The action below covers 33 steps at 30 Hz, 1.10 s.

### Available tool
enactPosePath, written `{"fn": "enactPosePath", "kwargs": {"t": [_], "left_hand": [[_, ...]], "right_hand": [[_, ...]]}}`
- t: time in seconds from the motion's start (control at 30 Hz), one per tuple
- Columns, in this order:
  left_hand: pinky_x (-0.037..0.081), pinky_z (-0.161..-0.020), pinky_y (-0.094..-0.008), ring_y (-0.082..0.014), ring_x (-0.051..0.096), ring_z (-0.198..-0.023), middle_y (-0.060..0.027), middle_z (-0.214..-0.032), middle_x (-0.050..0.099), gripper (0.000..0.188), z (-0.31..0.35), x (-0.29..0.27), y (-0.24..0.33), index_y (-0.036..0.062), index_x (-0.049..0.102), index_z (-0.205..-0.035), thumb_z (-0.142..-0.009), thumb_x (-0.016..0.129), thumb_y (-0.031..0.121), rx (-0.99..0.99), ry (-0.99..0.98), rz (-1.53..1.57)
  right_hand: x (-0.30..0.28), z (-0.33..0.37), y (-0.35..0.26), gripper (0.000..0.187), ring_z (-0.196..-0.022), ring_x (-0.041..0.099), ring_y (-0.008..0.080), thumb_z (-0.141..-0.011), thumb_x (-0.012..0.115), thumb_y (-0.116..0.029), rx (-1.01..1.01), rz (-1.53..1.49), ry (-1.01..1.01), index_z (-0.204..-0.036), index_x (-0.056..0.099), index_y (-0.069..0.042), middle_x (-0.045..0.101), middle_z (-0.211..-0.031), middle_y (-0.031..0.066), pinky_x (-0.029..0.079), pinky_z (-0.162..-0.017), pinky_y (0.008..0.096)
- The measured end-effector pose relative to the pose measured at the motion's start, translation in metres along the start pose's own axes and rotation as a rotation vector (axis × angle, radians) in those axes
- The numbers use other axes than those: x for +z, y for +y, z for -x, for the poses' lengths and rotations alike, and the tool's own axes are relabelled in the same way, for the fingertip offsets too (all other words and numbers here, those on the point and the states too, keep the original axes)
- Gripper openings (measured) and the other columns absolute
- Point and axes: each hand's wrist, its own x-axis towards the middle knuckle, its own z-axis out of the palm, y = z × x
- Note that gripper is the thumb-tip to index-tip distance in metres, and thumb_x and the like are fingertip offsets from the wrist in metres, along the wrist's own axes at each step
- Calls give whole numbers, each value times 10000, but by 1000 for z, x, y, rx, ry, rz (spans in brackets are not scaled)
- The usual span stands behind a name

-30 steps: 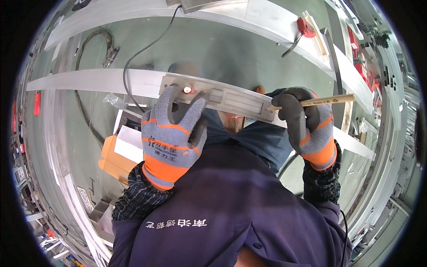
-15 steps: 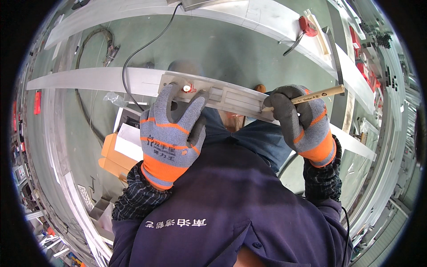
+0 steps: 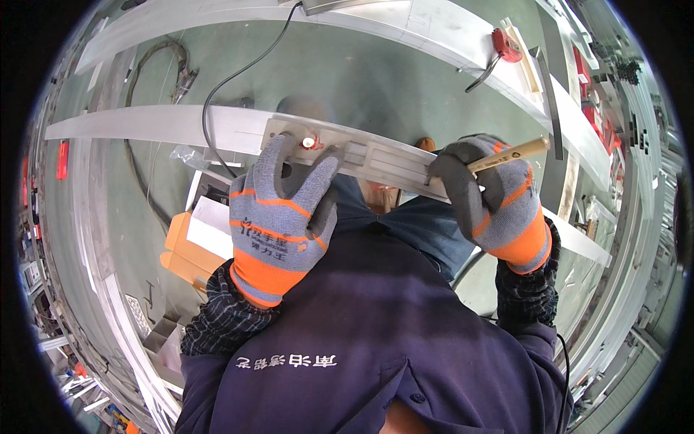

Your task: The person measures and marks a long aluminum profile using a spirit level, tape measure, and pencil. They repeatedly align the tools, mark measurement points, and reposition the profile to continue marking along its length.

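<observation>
A slotted metal plate lies along the pale metal beam in front of me. On its left part sits a small red and white knob. My left hand, in a grey and orange glove, holds the plate's left end, two fingers spread around the knob and the others curled. My right hand, gloved alike, is closed on a tan pencil, which slants up to the right. Its point is mostly hidden by the fingers, near the plate's right end.
Farther off, a second beam carries a red tape measure. A black cable crosses the near beam at the left. Below it are an open cardboard box and a clear plastic bag. Metal profiles line the right side.
The pencil's rear end has swung slightly left and toward me as my right fingers shifted. My left hand and the plate keep their place, with only a slight shift of the view.
</observation>
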Motion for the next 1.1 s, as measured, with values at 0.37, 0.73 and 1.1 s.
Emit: {"fn": "enactPosePath", "kwargs": {"t": [0.37, 0.73, 1.1], "left_hand": [[507, -947, -530, -401, 612, -1228, -217, -1429, 541, 592, 0, 1, -2, 256, 697, -1370, -789, 807, 229, 43, 43, -9], [522, -927, -501, -390, 637, -1170, -210, -1426, 544, 553, 1, 5, -3, 266, 730, -1328, -783, 815, 227, 49, 85, -7], [555, -949, -487, -419, 647, -1165, -208, -1406, 552, 501, -3, -1, 2, 160, 734, -1268, -778, 834, 145, 48, 78, 39]], "right_hand": [[-7, -1, -5, 260, -845, 717, 325, -877, 657, -64, 13, 92, 121, -1121, 740, -28, 743, -1007, 124, 573, -813, 395], [7, 39, -4, 265, -903, 739, 216, -1023, 622, -62, 465, -323, 435, -1277, 671, -3, 740, -1031, 136, 577, -844, 326], [29, 43, 1, 473, -840, 692, 301, -835, 786, -30, 265, -87, 203, -1286, 647, 3, 676, -940, 146, 546, -773, 371]]}}
